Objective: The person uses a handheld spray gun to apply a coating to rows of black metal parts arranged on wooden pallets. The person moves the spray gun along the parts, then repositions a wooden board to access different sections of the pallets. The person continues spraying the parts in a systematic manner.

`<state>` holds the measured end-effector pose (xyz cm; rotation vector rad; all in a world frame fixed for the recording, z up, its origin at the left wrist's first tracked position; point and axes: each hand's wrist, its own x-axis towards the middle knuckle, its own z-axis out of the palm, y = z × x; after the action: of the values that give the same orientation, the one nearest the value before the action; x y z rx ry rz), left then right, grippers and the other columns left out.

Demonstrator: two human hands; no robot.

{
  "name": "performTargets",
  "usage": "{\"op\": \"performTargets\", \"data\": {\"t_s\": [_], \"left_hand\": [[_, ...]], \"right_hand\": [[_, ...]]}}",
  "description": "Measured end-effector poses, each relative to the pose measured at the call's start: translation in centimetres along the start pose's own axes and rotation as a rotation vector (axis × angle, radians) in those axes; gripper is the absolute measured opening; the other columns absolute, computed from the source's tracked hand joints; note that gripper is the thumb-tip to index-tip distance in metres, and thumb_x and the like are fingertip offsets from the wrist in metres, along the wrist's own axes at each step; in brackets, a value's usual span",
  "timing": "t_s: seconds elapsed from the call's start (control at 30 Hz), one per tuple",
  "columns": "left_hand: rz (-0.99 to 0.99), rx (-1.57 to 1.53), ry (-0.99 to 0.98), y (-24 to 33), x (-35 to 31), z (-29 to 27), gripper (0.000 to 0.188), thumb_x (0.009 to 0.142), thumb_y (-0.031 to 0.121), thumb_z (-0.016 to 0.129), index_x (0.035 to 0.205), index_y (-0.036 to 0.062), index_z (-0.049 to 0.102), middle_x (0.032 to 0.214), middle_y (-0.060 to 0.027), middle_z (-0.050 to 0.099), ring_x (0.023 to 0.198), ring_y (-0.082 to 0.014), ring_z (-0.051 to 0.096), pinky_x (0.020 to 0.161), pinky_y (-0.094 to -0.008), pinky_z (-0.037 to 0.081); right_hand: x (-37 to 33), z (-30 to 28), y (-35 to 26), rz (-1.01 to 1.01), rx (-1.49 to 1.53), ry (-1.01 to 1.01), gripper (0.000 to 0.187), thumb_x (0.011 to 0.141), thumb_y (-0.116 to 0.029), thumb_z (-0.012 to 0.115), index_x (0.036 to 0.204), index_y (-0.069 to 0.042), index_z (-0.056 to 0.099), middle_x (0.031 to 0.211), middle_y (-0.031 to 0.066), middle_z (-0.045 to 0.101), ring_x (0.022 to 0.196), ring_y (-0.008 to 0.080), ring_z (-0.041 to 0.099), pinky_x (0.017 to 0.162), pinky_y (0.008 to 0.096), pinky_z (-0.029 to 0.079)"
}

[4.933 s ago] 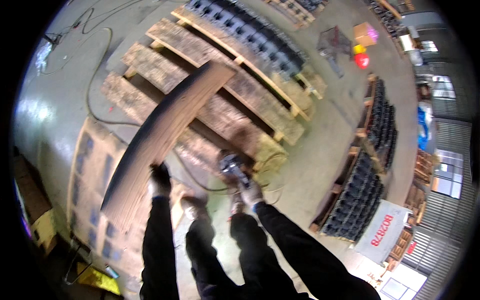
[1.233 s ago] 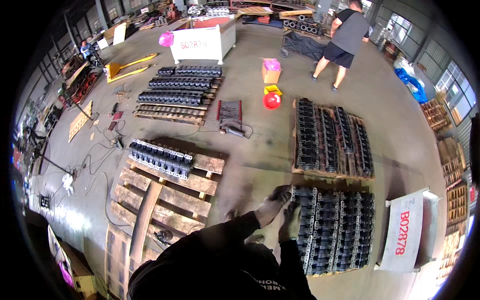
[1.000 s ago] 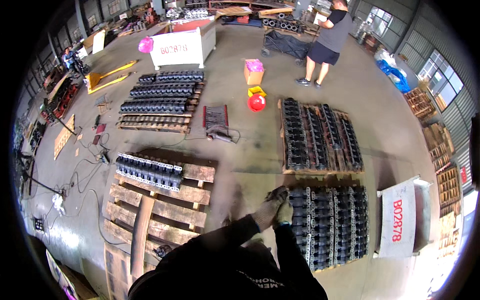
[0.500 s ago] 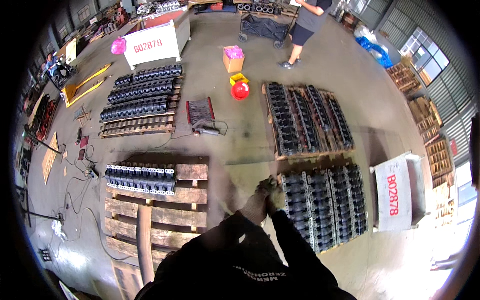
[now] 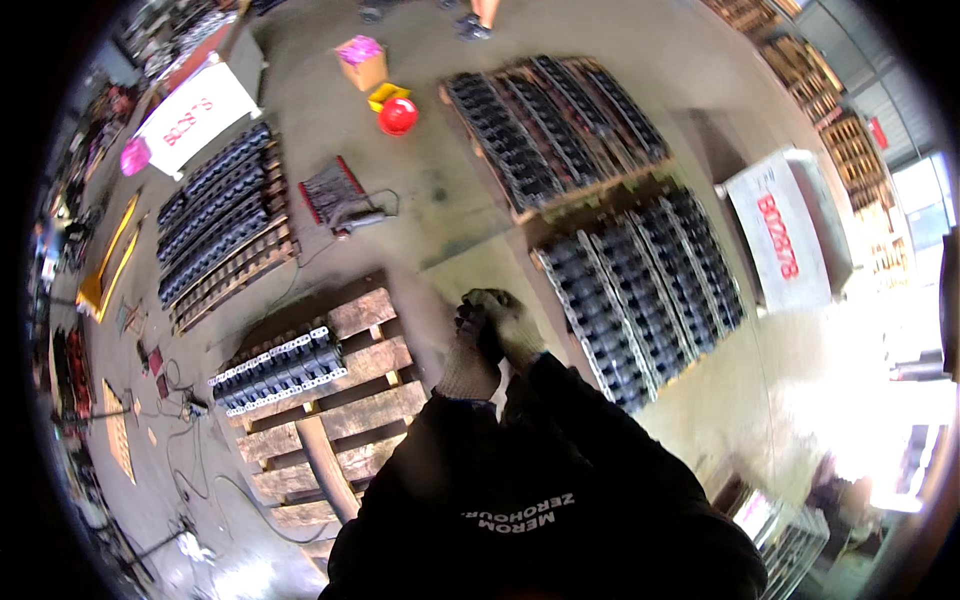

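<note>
Both of my hands wear light knitted gloves with dark, dirty-looking fingers. They meet in front of me, above the floor between two pallets. My left hand (image 5: pixel 470 365) is curled. My right hand (image 5: pixel 518 332) bends over from the other side. Whatever sits between them is dark and cannot be made out. Nearest on the right, rows of black ribbed metal castings (image 5: pixel 640 290) with pale flanges cover a pallet, apart from my right hand. To the left, a single row of similar castings (image 5: pixel 280 370) lies on a wooden pallet (image 5: pixel 365 355) with mostly bare slats.
Further off stand two more loaded pallets (image 5: pixel 560 130) (image 5: pixel 215 215). A red bowl (image 5: pixel 398 116), a yellow bin (image 5: pixel 386 96) and a cardboard box (image 5: pixel 366 72) are on the floor. White crates (image 5: pixel 775 235) (image 5: pixel 195 118) stand at either side. Cables (image 5: pixel 185 440) trail at left. A person's leg (image 5: pixel 484 15) shows far ahead.
The view has turned and tipped lower. My hands have come away from the edge of the right-hand castings and are drawn together in front of me. The person ahead is mostly out of view.
</note>
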<state>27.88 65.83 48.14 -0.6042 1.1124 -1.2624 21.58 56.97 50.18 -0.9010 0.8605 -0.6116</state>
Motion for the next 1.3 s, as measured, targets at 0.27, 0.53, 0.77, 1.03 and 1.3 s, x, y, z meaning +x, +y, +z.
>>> {"op": "performTargets", "data": {"t_s": [0.27, 0.53, 0.77, 1.03, 1.3], "left_hand": [[0.640, 3.094, -0.236, -3.7, -1.1, -1.1, 0.045, 0.099, 0.025, 0.043, 0.129, -0.0070, 0.051, 0.128, -0.0202, 0.056, 0.121, -0.0306, 0.050, 0.107, -0.0496, 0.034], [0.621, 4.447, -0.667, -1.6, -1.1, 0.2, 0.045, 0.101, 0.026, 0.040, 0.139, 0.0005, 0.044, 0.131, -0.0153, 0.053, 0.127, -0.0269, 0.045, 0.115, -0.0494, 0.024], [0.404, 2.810, -0.107, 3.5, -0.9, -0.8, 0.053, 0.093, 0.008, 0.051, 0.144, 0.0021, 0.038, 0.143, -0.0173, 0.045, 0.133, -0.0259, 0.043, 0.111, -0.0343, 0.033], [0.524, 2.275, -0.198, -2.5, -0.6, 2.6, 0.047, 0.101, 0.016, 0.041, 0.146, 0.0043, 0.036, 0.142, -0.0098, 0.047, 0.126, -0.0198, 0.048, 0.106, -0.0306, 0.037], [0.655, 2.021, 0.182, 9.4, 2.4, 0.4, 0.048, 0.103, 0.031, 0.041, 0.144, 0.0061, 0.041, 0.145, -0.0090, 0.046, 0.125, -0.0204, 0.049, 0.102, -0.0334, 0.041]], "right_hand": [[4.4, -3.8, 0.8, -0.476, -1.030, 0.300, 0.026, 0.083, -0.014, 0.061, 0.109, -0.010, 0.064, 0.095, 0.0076, 0.071, 0.087, 0.0272, 0.067, 0.075, 0.0390, 0.053], [1.9, -3.4, -1.0, -0.183, -0.220, 0.068, 0.027, 0.098, -0.020, 0.051, 0.116, -0.004, 0.063, 0.103, 0.0079, 0.071, 0.092, 0.0191, 0.067, 0.079, 0.0333, 0.054], [-0.1, -0.2, -2.7, -0.105, -0.362, 0.025, 0.024, 0.096, -0.020, 0.058, 0.108, 0.000, 0.064, 0.096, 0.0096, 0.070, 0.087, 0.0160, 0.065, 0.080, 0.0297, 0.051], [-2.0, 0.4, -2.8, 0.182, 0.747, 0.030, 0.037, 0.097, -0.015, 0.057, 0.131, -0.002, 0.053, 0.121, 0.0113, 0.062, 0.108, 0.0187, 0.060, 0.093, 0.0305, 0.048], [-3.9, 1.8, 0.2, 0.010, 0.060, -0.365, 0.039, 0.099, -0.018, 0.048, 0.133, 0.001, 0.049, 0.132, 0.0185, 0.054, 0.128, 0.0261, 0.047, 0.109, 0.0341, 0.034]]}}
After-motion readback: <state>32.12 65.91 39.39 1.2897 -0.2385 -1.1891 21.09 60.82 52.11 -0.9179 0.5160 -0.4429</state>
